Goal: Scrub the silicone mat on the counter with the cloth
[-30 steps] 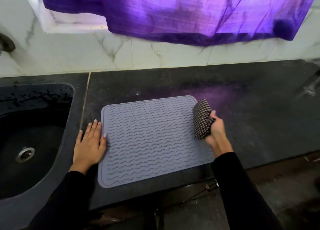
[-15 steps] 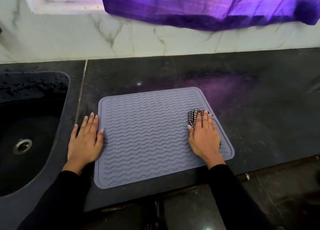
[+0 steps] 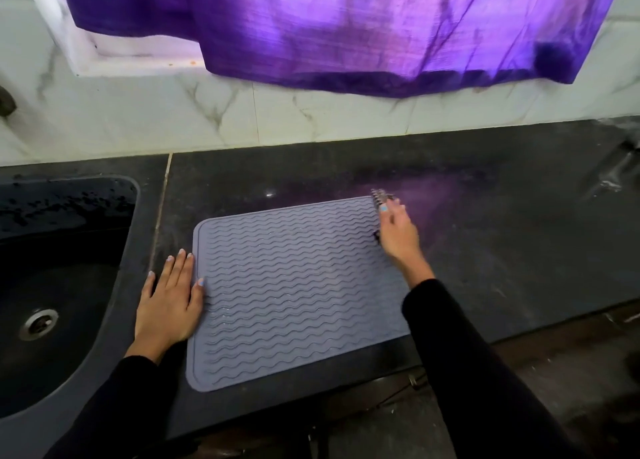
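A grey silicone mat [image 3: 294, 285] with wavy ribs lies flat on the dark counter [image 3: 502, 250]. My left hand [image 3: 169, 302] rests flat beside the mat's left edge, with the thumb tip on the rim. My right hand [image 3: 398, 233] is at the mat's far right corner, blurred by motion, pressing down a checked black-and-white cloth [image 3: 379, 195]. Only a small bit of the cloth shows beyond the fingertips; the rest is under the hand.
A dark sink [image 3: 52, 285] with a metal drain [image 3: 38, 323] lies left of the mat. A marble-tiled wall stands behind the counter, with a purple curtain [image 3: 381, 29] hanging above. Clear plastic [image 3: 616, 171] lies at the far right. The counter's front edge runs just below the mat.
My right hand brought the cloth down onto the mat, then slid it away from me to the far right corner. My left hand has stayed in place.
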Motion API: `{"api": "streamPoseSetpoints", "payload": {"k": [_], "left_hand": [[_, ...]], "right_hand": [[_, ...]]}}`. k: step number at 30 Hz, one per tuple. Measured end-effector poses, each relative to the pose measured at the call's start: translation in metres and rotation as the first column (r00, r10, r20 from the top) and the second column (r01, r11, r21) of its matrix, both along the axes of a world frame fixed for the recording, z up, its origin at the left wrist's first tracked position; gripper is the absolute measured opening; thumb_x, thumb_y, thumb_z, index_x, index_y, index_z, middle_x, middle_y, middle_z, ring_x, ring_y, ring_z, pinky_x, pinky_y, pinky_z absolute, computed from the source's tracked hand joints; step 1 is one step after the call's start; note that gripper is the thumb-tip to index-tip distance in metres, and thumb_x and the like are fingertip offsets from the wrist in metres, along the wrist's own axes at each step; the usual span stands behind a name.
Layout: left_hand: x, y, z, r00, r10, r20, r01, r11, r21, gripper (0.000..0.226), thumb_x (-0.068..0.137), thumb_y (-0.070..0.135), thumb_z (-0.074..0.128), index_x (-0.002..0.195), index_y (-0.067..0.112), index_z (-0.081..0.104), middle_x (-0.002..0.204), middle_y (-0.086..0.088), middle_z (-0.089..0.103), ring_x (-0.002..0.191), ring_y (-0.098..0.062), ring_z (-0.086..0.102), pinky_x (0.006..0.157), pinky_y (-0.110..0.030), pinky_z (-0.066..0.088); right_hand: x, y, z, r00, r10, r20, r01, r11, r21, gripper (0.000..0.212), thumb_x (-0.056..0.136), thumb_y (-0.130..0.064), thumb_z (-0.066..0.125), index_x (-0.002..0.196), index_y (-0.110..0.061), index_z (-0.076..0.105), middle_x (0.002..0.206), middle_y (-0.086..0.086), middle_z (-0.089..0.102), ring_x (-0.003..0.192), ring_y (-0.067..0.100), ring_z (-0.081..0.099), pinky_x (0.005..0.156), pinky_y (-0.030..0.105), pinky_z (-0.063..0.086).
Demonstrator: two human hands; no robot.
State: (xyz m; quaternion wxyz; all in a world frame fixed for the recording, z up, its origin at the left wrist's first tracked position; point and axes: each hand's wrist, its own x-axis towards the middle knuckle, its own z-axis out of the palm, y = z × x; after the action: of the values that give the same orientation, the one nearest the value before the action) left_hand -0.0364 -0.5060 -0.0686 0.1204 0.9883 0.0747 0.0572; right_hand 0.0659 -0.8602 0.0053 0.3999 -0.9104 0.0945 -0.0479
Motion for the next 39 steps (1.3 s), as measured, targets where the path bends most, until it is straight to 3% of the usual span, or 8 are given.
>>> {"api": "streamPoseSetpoints", "payload": {"k": [5,14,18,20,22,26,30,39], "left_hand": [[0.0,-0.001,-0.001,1.0,0.009,0.0,-0.009,1.0,0.004,0.081,0.08,0.057,-0.002,0.148,0.015,0.015,0.156,0.002,0.012,0.143,-0.009,0.005,0.115,-0.036,-0.001],[0.0,-0.002,-0.002,1.0,0.01,-0.008,-0.01,1.0,0.023,0.078,0.082,0.055,-0.004,0.147,0.015,0.01,0.154,0.006,0.006,0.14,-0.005,-0.001,0.116,-0.035,-0.002],[0.001,-0.002,0.001,1.0,0.004,-0.023,-0.004,1.0,0.009,0.083,0.078,0.058,-0.007,0.148,0.016,0.01,0.156,0.004,0.007,0.14,-0.004,-0.002,0.116,-0.036,-0.003],[0.002,0.002,0.004,1.0,-0.003,-0.028,0.002,0.999,-0.035,0.087,0.076,0.06,-0.004,0.147,0.016,0.017,0.156,0.003,0.012,0.143,-0.009,0.004,0.116,-0.038,0.0],[0.009,0.006,0.009,1.0,-0.005,0.004,0.006,0.997,-0.076,0.088,0.076,0.061,0.0,0.145,0.015,0.028,0.154,-0.001,0.023,0.143,-0.015,0.015,0.116,-0.041,0.006],[0.035,0.015,0.014,1.0,-0.018,0.015,0.019,0.999,-0.048,0.086,0.077,0.059,0.0,0.145,0.013,0.027,0.154,-0.006,0.022,0.143,-0.02,0.015,0.116,-0.044,0.006],[0.05,0.02,0.006,0.999,-0.027,-0.02,0.027,1.0,0.003,0.084,0.077,0.057,-0.005,0.147,0.015,0.017,0.156,-0.003,0.012,0.144,-0.016,0.007,0.117,-0.04,0.002],[0.053,0.021,-0.001,0.999,-0.033,-0.002,0.034,0.999,0.031,0.079,0.081,0.055,-0.004,0.148,0.016,0.014,0.156,0.001,0.009,0.144,-0.011,0.003,0.116,-0.037,0.0]], "right_hand": [[-0.001,0.033,-0.047,0.969,0.183,-0.168,-0.247,0.789,-0.562,0.07,0.095,-0.054,0.017,0.149,-0.01,0.007,0.158,0.011,-0.002,0.145,0.024,-0.004,0.116,0.042,-0.003],[0.007,0.029,-0.053,0.966,0.218,-0.136,-0.257,0.768,-0.587,0.06,0.098,-0.039,0.021,0.149,-0.007,0.011,0.157,0.011,0.003,0.146,0.023,0.001,0.119,0.035,-0.002],[0.018,0.019,-0.034,0.974,0.206,-0.095,-0.207,0.978,0.003,0.047,0.101,-0.031,0.028,0.142,-0.009,0.035,0.152,0.01,0.028,0.139,0.023,0.027,0.115,0.033,0.021],[0.022,0.013,-0.013,0.985,0.038,-0.166,0.073,0.788,0.611,0.037,0.101,-0.029,0.03,0.129,-0.012,0.049,0.131,0.005,0.052,0.114,0.02,0.05,0.095,0.031,0.039],[0.027,0.013,-0.002,0.985,-0.054,-0.167,0.162,0.648,0.744,0.04,0.1,-0.03,0.033,0.123,-0.005,0.053,0.114,0.006,0.059,0.097,0.018,0.055,0.085,0.031,0.044],[0.014,0.061,-0.006,0.982,0.172,-0.073,-0.164,0.982,0.097,0.047,0.101,-0.035,0.025,0.134,-0.006,0.042,0.137,0.013,0.045,0.127,0.025,0.041,0.103,0.036,0.037],[0.011,0.086,-0.043,0.934,0.307,-0.182,-0.356,0.775,-0.521,0.066,0.097,-0.048,0.016,0.148,-0.008,0.005,0.157,0.012,-0.006,0.145,0.024,-0.008,0.118,0.041,-0.004],[0.031,0.08,-0.038,0.889,0.362,-0.281,-0.456,0.759,-0.465,0.06,0.099,-0.037,0.021,0.149,-0.006,0.008,0.158,0.011,-0.003,0.146,0.022,-0.004,0.119,0.035,-0.001]]}}
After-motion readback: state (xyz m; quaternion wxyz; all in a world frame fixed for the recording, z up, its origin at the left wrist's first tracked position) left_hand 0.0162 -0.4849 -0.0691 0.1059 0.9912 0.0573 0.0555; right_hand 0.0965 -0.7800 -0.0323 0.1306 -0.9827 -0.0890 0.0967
